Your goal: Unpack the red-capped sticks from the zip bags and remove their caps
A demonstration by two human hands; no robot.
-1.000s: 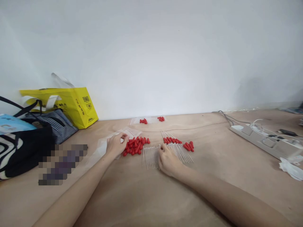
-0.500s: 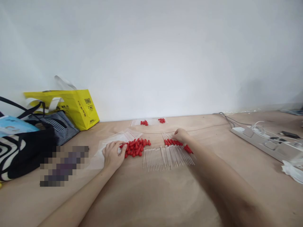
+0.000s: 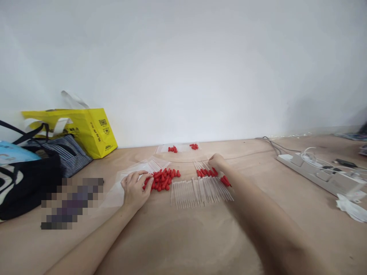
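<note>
My left hand (image 3: 135, 188) rests at the left side of a pile of red rubber bulbs (image 3: 164, 178); its thumb and forefinger close on one bulb at the pile's edge. To the right, my right hand (image 3: 218, 162) is closed, seemingly on a glass dropper by its thin end; its fingertips are partly hidden. Under it lies a row of droppers fitted with red bulbs (image 3: 205, 172), thin ends toward the wall. Bare glass tubes (image 3: 197, 191) lie side by side in a row in front. A few red bulbs (image 3: 225, 180) show beside my right forearm.
Clear plastic bags (image 3: 117, 187) lie under and beyond my left hand. Near the wall sits another bag with red-bulbed droppers (image 3: 183, 148). A yellow bag (image 3: 100, 131) and dark bags (image 3: 31, 187) stand left; a power strip (image 3: 312, 173) with cables and crumpled tissue (image 3: 351, 208) lie right.
The view has shifted slightly. A red bulb below my right hand now sits at a different tilt at the end of the dropper row. My left hand stays at the pile.
</note>
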